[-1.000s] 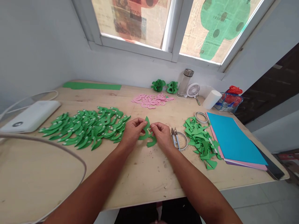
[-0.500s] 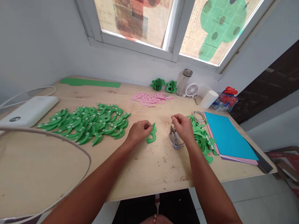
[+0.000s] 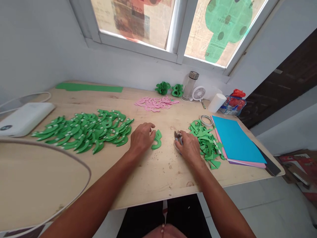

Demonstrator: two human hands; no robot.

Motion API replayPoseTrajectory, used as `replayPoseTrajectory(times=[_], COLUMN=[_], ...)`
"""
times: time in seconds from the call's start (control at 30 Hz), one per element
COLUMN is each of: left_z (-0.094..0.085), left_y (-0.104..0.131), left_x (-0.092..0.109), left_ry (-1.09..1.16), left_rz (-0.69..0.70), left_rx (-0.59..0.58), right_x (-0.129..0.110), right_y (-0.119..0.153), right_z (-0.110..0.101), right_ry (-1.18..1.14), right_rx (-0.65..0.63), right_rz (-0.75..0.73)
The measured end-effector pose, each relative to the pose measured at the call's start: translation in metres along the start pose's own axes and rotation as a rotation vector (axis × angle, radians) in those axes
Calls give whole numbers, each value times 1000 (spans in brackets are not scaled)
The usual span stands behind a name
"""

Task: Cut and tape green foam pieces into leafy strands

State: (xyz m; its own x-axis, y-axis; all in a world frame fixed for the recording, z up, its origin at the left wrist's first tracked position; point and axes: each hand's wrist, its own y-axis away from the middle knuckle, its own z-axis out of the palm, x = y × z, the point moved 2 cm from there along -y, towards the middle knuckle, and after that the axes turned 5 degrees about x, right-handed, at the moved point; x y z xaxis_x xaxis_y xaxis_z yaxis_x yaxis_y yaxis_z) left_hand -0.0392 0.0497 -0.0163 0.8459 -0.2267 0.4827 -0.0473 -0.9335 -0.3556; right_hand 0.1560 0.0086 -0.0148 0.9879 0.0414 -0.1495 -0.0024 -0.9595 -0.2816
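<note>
My right hand (image 3: 189, 145) is closed round small thread snips (image 3: 178, 138), their blades pointing away from me. Part of a round rim shows beneath them, mostly covered by the hand. My left hand (image 3: 141, 140) rests on the table, thumb and forefinger apart. Just to its right lies a curved green paper cutout (image 3: 157, 140), close to the thumb; whether they touch I cannot tell. Left of this hand spreads a large heap of green curved cutouts (image 3: 86, 130) with small white patches. Green paper scraps (image 3: 208, 145) are piled beyond my right hand.
Pink cutouts (image 3: 157, 103) lie farther back, before two green paper balls (image 3: 162, 88). A glass bottle (image 3: 190, 86), small fan (image 3: 198, 93) and white roll (image 3: 217, 102) stand near the wall. Right are a tape roll (image 3: 206, 120) and blue sheets (image 3: 237, 142); a cable (image 3: 74, 153) loops left.
My right hand has come down and taken hold of the snips. My left thumb and forefinger have parted, letting go of the green cutout. The view has shifted slightly.
</note>
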Motion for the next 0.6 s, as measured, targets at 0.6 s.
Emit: replayPoseTrajectory(times=[0.6], left_z=[23], left_y=[30], left_x=[61], left_ry=[89], left_rz=[699], left_rx=[-193], right_x=[35], right_y=[-7], right_z=[2], right_ry=[-884], right_rx=[342], right_rz=[312])
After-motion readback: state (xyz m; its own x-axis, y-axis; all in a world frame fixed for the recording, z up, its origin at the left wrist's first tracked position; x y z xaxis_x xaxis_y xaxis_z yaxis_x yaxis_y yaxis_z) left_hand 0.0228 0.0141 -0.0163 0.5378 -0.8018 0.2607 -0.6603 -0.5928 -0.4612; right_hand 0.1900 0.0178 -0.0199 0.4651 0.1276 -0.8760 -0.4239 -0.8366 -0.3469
